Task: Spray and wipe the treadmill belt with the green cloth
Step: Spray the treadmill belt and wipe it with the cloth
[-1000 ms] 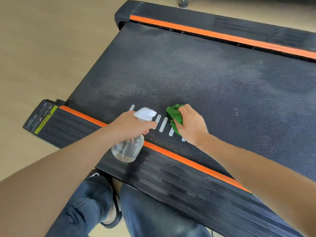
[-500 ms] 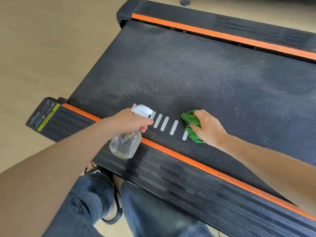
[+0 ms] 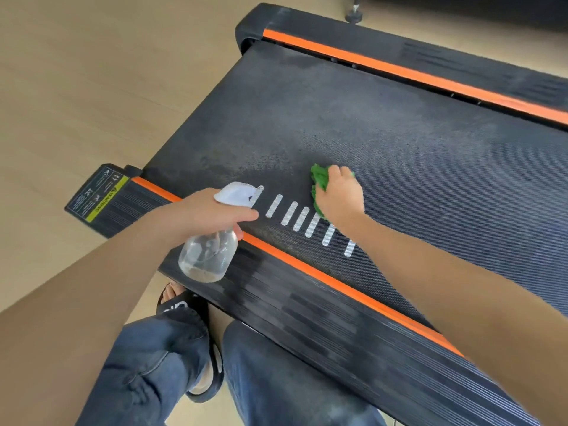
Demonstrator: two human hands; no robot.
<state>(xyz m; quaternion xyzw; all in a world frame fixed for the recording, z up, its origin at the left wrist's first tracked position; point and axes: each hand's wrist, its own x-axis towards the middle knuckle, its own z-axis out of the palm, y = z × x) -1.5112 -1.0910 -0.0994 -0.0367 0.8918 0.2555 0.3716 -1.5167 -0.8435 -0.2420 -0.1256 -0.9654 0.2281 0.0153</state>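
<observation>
The right hand [image 3: 339, 199] presses the green cloth [image 3: 318, 179] flat against the treadmill belt [image 3: 399, 142], its grip curled over the bunched fabric so that only the edge at its ten o'clock side shows. The cloth sits just past the far end of the white stripes [image 3: 302, 218], near the belt's six o'clock edge and well short of the far orange trim [image 3: 399, 69].

The left hand [image 3: 209, 215] has its grip clamped round the neck of the spray bottle [image 3: 209, 253], one finger lying forward under the white nozzle [image 3: 236, 193]. The bottle hangs over the near orange trim [image 3: 322, 278], at about nine o'clock from the cloth, its nozzle pointing across the belt. Very little liquid seems left in the bottom.

The step in hand looks like wiping. To do it well, the palm should stay low and the pressure even, so the cloth drags over the textured weave rather than skipping. Long overlapping strokes toward twelve o'clock would suit, since dull mottled patches show from the middle of the belt toward its ten o'clock corner, while the part at three o'clock looks more even. Refolding the cloth to a fresh face would help once it loads up. The bottle is best kept aimed ahead of the cloth, not at the side rail [image 3: 307, 318] or the warning label [image 3: 98, 195], and clear of the wiping path.
</observation>
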